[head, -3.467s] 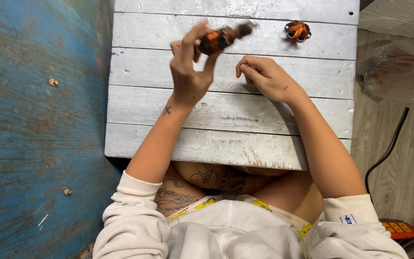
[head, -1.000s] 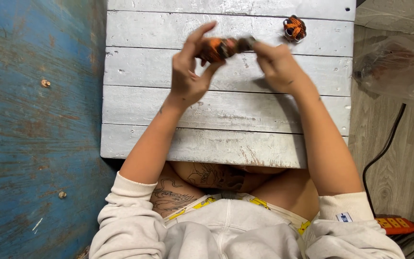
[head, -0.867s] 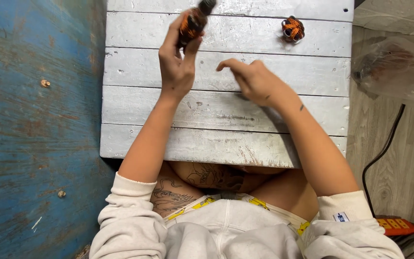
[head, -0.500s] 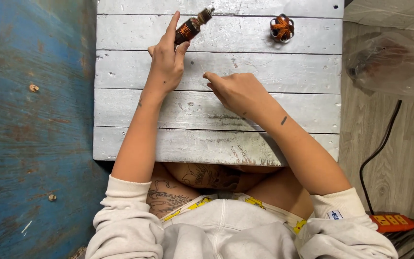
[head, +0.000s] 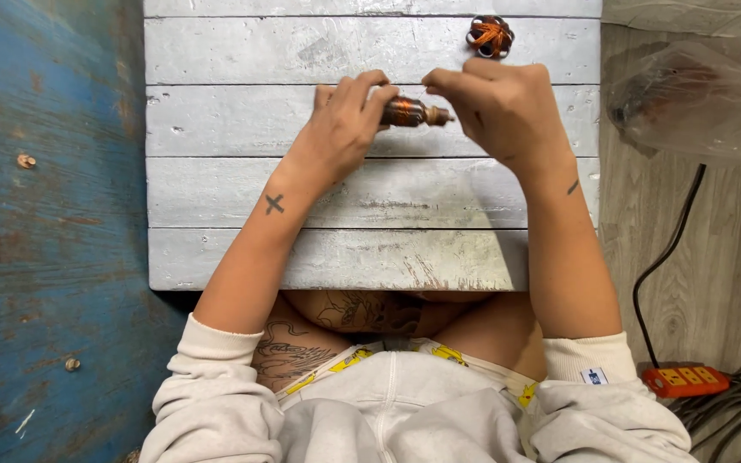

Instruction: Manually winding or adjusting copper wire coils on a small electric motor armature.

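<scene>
**Copper-wound rotor pinched between both hands over the plank worktop**

Rotor (head: pixel 406 111) work like this probably goes best with a firm but light hold: the small cylinder, wound in copper-coloured wire with a short shaft at its right end, sits just above the grey-white worktop (head: pixel 302 51), near the far middle planks. To judge by the pose, the step in hand is some fine work at the shaft end. A good way would be to keep the body of the piece steady in one hand and let only the fingertips of the other act on the end, since squeezing the windings could scuff the wire, and a loose hold could let the piece roll off across the boards.

The left hand (head: pixel 340 129) comes in from the lower left, wrist bent upward, fingers curled over the rotor's left half so that it is clamped between thumb and fingertips. The right hand (head: pixel 499 107) reaches in from the right with the forearm nearly straight up the picture; its fingers are bunched and drawn together at the shaft tip, pinching or just touching it, though which exactly cannot be told. Both forearms hang clear of the boards.

A second, smaller orange-wound part (head: pixel 490 36) lies apart at the far edge. A clear plastic bag (head: pixel 696 99) rests off to the right, with an orange power strip (head: pixel 686 380) on the floor.
</scene>
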